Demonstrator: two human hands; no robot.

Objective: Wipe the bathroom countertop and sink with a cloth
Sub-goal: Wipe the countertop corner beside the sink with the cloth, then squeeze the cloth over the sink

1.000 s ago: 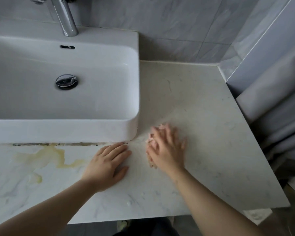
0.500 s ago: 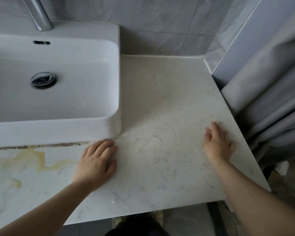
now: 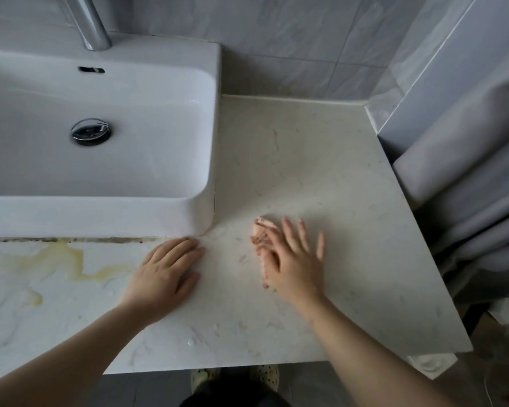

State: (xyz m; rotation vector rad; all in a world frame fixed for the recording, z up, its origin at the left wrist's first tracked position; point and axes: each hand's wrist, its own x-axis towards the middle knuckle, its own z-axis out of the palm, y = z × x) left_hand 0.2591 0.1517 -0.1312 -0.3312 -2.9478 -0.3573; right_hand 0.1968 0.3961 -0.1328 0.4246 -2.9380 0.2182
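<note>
A pale marble countertop [image 3: 321, 160] runs under a white rectangular sink [image 3: 147, 142] at the left. My right hand [image 3: 294, 259] lies flat, fingers spread, pressing a small pinkish cloth [image 3: 260, 233] onto the counter just right of the sink's front corner. Most of the cloth is hidden under the palm. My left hand [image 3: 165, 274] rests flat and empty on the counter in front of the sink's corner.
A yellow stain [image 3: 62, 257] spreads on the counter at the left, with a dark grimy line along the sink's base. A chrome tap [image 3: 91, 24] and drain plug [image 3: 91, 132] sit in the sink. A grey curtain [image 3: 476, 201] hangs past the counter's right edge.
My right hand with the cloth swept out to the counter's right edge and has come back left toward the sink's corner. My left hand stayed in place.
</note>
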